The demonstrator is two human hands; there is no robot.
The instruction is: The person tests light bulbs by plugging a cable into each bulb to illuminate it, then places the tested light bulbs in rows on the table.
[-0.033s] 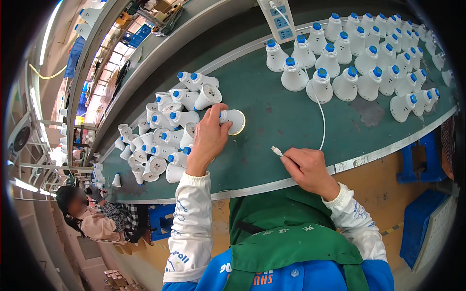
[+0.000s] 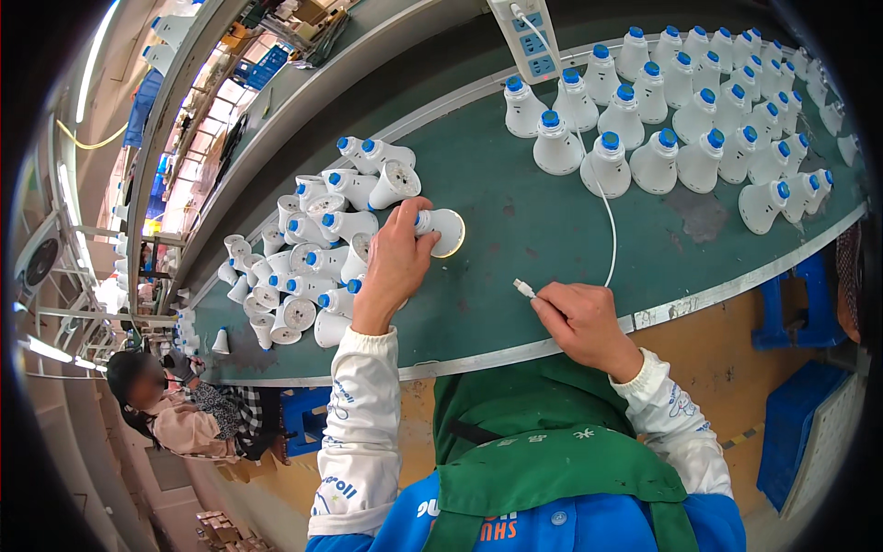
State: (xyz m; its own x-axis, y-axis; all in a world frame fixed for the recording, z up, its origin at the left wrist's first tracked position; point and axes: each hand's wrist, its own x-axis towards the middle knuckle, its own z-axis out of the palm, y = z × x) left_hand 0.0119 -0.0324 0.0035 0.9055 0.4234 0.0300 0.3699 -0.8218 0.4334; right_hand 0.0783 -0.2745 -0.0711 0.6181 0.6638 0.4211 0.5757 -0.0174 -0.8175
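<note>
My left hand (image 2: 397,262) is closed round a white bell-shaped lamp housing (image 2: 445,234) with a blue cap. It holds the piece tilted on its side above the green bench, and its wide rim looks yellowish. Between thumb and fingers, my right hand (image 2: 581,317) pinches the end of a white charging cable (image 2: 613,241). The metal-tipped plug (image 2: 523,287) sticks out to the left, apart from the housing. Next to my left hand lies a heap of similar housings (image 2: 349,224), many on their sides and some showing open, dark-spotted wide ends.
Rows of upright blue-capped housings (image 2: 654,164) stand at the right. A power strip (image 2: 526,41) sits at the back with the cable plugged in. The bench's metal edge (image 2: 515,353) runs before me. Another person (image 2: 198,409) sits at the far left. Blue stools (image 2: 798,308) stand below.
</note>
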